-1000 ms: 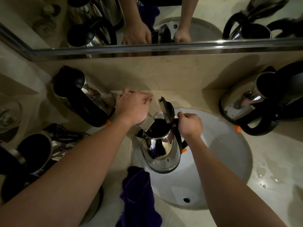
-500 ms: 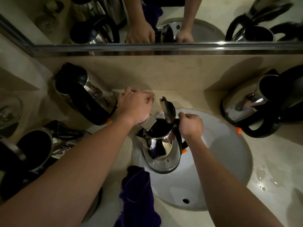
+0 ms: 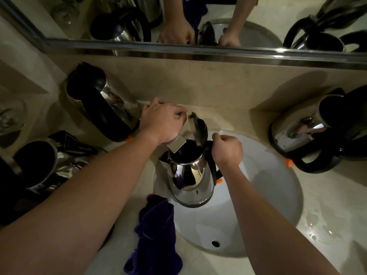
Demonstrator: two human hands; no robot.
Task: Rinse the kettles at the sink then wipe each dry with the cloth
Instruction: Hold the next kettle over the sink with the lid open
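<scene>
1. Beige stone counter (image 3: 327,225) runs under a wall mirror (image 3: 198,22) with a metal lower frame; a white oval sink (image 3: 268,195) is set into the counter, its drain hole near the front edge.
2. A stainless steel kettle (image 3: 190,175) with a black base is held over the left part of the sink, its black lid (image 3: 197,129) swung up and open, its dark inside showing.
3. The right hand (image 3: 227,149) is clamped in a fist around the kettle's black handle on the side toward the sink's middle; an orange switch (image 3: 218,181) shows just below that hand.
4. The left hand (image 3: 161,121) lies over the tap at the back-left rim of the sink, fingers curled down around it; the tap's flat metal spout (image 3: 177,144) pokes out from under the palm, right over the kettle's mouth. Whether water runs I cannot tell.
5. A dark purple cloth (image 3: 156,235) lies crumpled on the counter at the sink's front-left rim, just below the kettle.
6. Left of the sink stand a steel kettle with a black handle (image 3: 103,104) and, nearer the front, another open-topped kettle (image 3: 37,167).
7. Right of the sink a further steel kettle (image 3: 303,132) stands on the counter with a black handle and orange switch.
8. Water drops (image 3: 315,233) spot the counter on the sink's right.
</scene>
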